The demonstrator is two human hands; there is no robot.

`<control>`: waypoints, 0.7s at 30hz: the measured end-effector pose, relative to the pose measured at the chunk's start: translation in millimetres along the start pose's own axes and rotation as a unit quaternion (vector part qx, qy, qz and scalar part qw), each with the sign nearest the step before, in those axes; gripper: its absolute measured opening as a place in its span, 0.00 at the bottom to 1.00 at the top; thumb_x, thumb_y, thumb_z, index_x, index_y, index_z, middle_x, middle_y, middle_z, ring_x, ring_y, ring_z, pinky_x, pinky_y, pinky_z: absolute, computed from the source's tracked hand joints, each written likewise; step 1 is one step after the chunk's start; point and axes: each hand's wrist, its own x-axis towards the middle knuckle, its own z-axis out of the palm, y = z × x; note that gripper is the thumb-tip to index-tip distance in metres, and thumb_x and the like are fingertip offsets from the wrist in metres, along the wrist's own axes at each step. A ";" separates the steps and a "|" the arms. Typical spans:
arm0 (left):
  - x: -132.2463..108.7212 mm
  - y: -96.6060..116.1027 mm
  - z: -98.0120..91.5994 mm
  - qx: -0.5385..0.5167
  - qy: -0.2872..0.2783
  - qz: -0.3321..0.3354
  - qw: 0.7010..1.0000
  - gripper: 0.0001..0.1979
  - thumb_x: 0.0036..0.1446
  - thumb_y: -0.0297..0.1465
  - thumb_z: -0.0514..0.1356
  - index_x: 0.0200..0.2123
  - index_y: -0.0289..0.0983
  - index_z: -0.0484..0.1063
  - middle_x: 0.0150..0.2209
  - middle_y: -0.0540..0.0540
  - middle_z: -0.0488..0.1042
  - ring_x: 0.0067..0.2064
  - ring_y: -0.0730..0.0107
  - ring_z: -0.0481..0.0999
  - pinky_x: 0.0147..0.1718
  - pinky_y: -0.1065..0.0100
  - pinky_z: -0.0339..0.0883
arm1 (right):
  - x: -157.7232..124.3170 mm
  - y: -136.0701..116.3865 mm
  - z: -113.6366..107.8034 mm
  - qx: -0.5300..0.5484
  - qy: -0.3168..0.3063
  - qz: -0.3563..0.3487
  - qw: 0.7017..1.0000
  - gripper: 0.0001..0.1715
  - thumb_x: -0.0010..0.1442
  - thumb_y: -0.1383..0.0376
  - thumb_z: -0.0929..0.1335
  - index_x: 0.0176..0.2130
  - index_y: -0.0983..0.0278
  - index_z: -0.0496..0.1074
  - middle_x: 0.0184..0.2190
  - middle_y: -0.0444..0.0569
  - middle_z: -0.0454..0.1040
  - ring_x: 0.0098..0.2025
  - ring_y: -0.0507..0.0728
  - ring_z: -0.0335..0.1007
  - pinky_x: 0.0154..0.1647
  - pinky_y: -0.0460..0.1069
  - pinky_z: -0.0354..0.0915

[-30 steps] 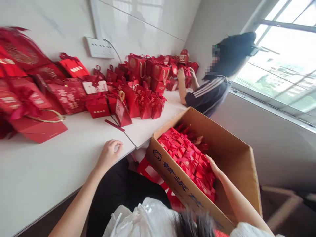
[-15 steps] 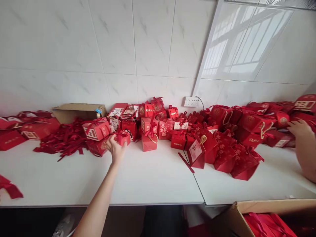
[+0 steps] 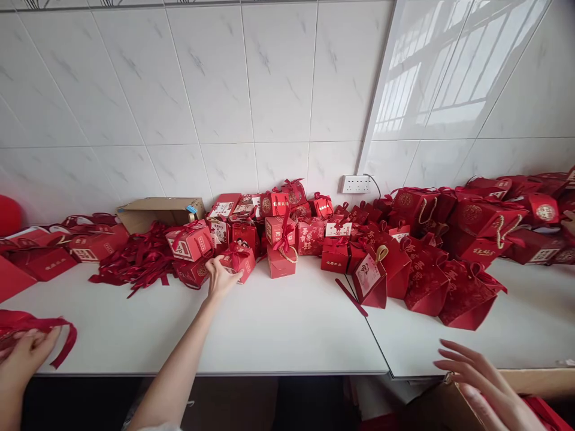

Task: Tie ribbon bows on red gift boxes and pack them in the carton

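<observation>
My left hand (image 3: 222,276) reaches over the table and grips a small red gift box (image 3: 245,263) with a ribbon on top. The box sits slightly tilted on the tabletop. Just left of it, two stacked red boxes (image 3: 188,240) stand close to my fingers. At the lower right, my right hand (image 3: 483,383) hovers over the edge of an open cardboard box (image 3: 534,378), its fingers apart and holding nothing. Red ribboned items lie inside that cardboard box, partly hidden by the hand.
Along the white table (image 3: 291,323) stand many red gift boxes (image 3: 467,299). A ribbon heap (image 3: 144,257) lies before a cardboard carton (image 3: 157,209). Another person's hand (image 3: 29,353) holds red ribbon at left; part of another hand (image 3: 569,224) shows at right. A power strip (image 3: 356,184) is on the wall.
My left hand has shifted slightly right with the gift box. My right hand has come into view at the lower right. The other person's hand with ribbon now shows at left.
</observation>
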 end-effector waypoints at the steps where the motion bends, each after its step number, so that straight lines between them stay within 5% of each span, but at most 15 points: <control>1: -13.8 5.1 -1.8 -0.014 0.003 0.022 1.000 0.31 0.37 0.31 0.67 0.44 0.39 0.56 0.48 0.41 0.55 0.51 0.52 0.66 0.47 0.51 0.67 | 2.1 -9.7 6.7 0.003 -0.034 -0.003 0.999 0.18 0.55 0.48 0.62 0.43 0.41 0.74 0.53 0.56 0.66 0.54 0.69 0.66 0.48 0.65 0.68; 4: -72.9 31.6 -0.1 -0.051 0.008 0.097 0.994 0.33 0.35 0.35 0.68 0.44 0.40 0.55 0.45 0.41 0.58 0.52 0.50 0.64 0.51 0.49 0.64 | 8.0 -40.6 20.5 0.024 -0.124 -0.005 0.992 0.19 0.59 0.50 0.61 0.46 0.46 0.73 0.56 0.53 0.64 0.54 0.68 0.66 0.49 0.63 0.70; 8: -166.5 87.2 25.3 -0.125 -0.017 0.238 0.963 0.40 0.35 0.39 0.70 0.50 0.43 0.53 0.47 0.38 0.60 0.50 0.45 0.65 0.45 0.46 0.67 | 20.2 -66.2 36.2 0.103 -0.180 -0.021 0.978 0.26 0.62 0.46 0.55 0.51 0.51 0.67 0.59 0.55 0.59 0.52 0.66 0.67 0.47 0.61 0.70; 12: -227.5 132.1 54.7 -0.154 -0.058 0.204 0.965 0.42 0.40 0.38 0.70 0.54 0.40 0.50 0.47 0.34 0.59 0.50 0.46 0.66 0.42 0.50 0.70 | 31.5 -72.4 56.5 0.205 -0.199 0.024 0.958 0.33 0.62 0.42 0.51 0.56 0.56 0.58 0.57 0.58 0.59 0.54 0.65 0.64 0.45 0.60 0.69; 16: -234.5 137.5 56.6 -0.224 -0.115 0.200 0.947 0.38 0.44 0.44 0.65 0.53 0.36 0.51 0.48 0.35 0.60 0.51 0.50 0.65 0.47 0.51 0.65 | 37.5 -72.9 64.8 0.250 -0.188 0.114 0.943 0.35 0.60 0.40 0.52 0.54 0.58 0.55 0.53 0.58 0.63 0.49 0.63 0.68 0.40 0.57 0.69; 21: -178.8 129.8 54.5 -0.286 -0.206 -0.027 0.935 0.21 0.53 0.47 0.52 0.43 0.37 0.60 0.39 0.43 0.64 0.43 0.61 0.68 0.45 0.58 0.64 | 56.5 -75.8 60.4 0.197 -0.132 0.203 0.950 0.32 0.57 0.38 0.55 0.42 0.61 0.62 0.42 0.53 0.69 0.39 0.58 0.70 0.35 0.52 0.67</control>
